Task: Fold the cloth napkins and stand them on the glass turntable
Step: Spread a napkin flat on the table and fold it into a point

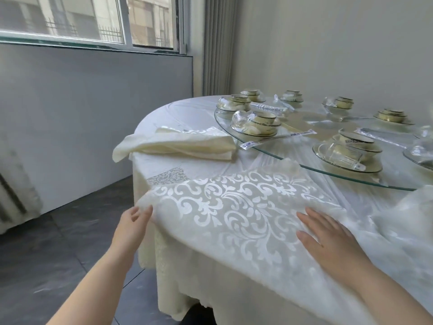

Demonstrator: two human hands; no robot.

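So, setting: we look down on a round table (187, 113) under a white cloth, set beside a window (93, 19).
Napkin in work: a white damask napkin (234, 214) with a scroll-and-leaf weave lies spread flat over the near table edge. Its far corner comes close to the turntable rim, and its near side hangs off the table.
Left hand: the left hand (133, 221) is at the napkin's left corner, off the table edge. The thumb is on top and the fingertips are hidden by the cloth, so we take it as pinching that corner, though the view is poor there.
Right hand: the right hand (328, 240) lies palm down on the napkin's right part with fingers straight and slightly spread, pressing the cloth and gripping nothing.
Turntable: the glass turntable (304, 165) sits at the table's middle. We see no folded napkin standing on it.
On the glass: several wrapped bowl sets (257, 125) with dark-rimmed cream bowls, and clear cups lying beside them.
Writing: a long paper sleeve (278, 137) lies across the turntable rim with dark print at its near end, too small for us to read. One bowl's side carries a dark pattern that is not legible either.
Spare cloths: a stack of folded napkins (178, 144) rests on the table's left edge, one corner drooping over.
Right margin: another white cloth (407, 214) lies bunched beside the spread napkin.
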